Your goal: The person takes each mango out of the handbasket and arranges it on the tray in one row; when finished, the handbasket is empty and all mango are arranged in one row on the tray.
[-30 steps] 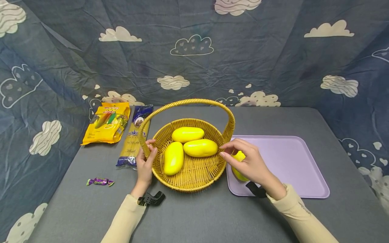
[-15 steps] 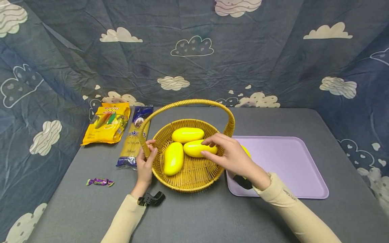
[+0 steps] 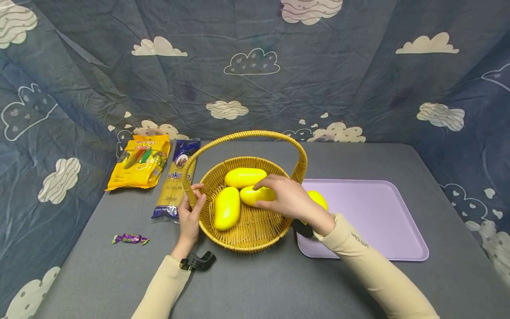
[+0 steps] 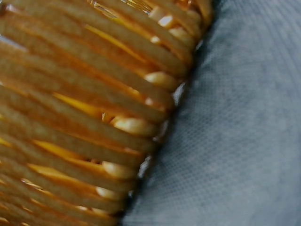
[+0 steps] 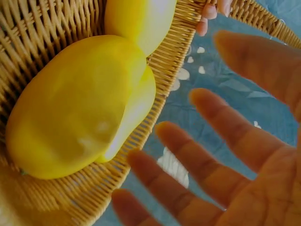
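Observation:
A golden wicker basket [image 3: 246, 249] with a tall hoop handle holds three yellow mangoes. One mango [image 3: 227, 209] lies at the left, another mango [image 3: 244, 177] at the back. My left hand [image 3: 190, 219] grips the basket's left side at the foot of the handle; the left wrist view shows only the weave close up. Over the right-hand mango [image 3: 250, 196] hovers my right hand [image 3: 288, 199], partly covering it. In the right wrist view its spread fingers stand apart from that mango [image 5: 70, 108]. A further mango [image 3: 317, 200] lies on the tray, partly behind my right wrist.
A lilac tray [image 3: 370, 221] stands right of the basket. To the left are a yellow candy bag [image 3: 137, 164], a blue-ended pasta packet [image 3: 173, 192] and a purple wrapped candy [image 3: 130, 239]. Cloud-patterned cloth [image 3: 342, 88] hangs around the table.
My right hand has moved left from above the tray's mango to over the right-hand mango in the basket. My left hand has stayed at the basket's side.

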The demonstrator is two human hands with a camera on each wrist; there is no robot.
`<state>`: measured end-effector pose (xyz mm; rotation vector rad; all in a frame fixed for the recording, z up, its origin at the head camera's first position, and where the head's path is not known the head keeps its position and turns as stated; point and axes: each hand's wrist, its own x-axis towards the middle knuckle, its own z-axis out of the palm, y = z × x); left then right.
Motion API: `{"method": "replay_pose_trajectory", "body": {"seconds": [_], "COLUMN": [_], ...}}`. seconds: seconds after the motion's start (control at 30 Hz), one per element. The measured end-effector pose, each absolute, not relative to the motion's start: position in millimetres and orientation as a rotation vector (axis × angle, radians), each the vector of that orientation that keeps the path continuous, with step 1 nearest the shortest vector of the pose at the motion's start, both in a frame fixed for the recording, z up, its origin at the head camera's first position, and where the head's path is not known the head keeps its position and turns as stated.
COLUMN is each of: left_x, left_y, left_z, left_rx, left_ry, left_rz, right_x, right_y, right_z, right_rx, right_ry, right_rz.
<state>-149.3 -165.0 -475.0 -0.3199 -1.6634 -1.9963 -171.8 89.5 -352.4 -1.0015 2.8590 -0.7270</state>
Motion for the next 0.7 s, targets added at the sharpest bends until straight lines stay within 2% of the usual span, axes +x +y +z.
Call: {"method": "replay_pose_trajectory", "body": {"seconds": [0.27, 0.7], "left_x": [-149, -149], "left_y": [-165, -165], "left_z": [-475, -475], "left_rx": [-0.298, -0.314], "left_ry": [-1.672, -1.662], "left_rz": [-1.999, -2.0], "right_x": [-183, -194], "right_y": [79, 73], "right_z": [-354, -359], "right_rx": [-0.918, -0.896], "right_ry": [2.819, 2.775], "right_rz": [-0.499, -0.383]}}
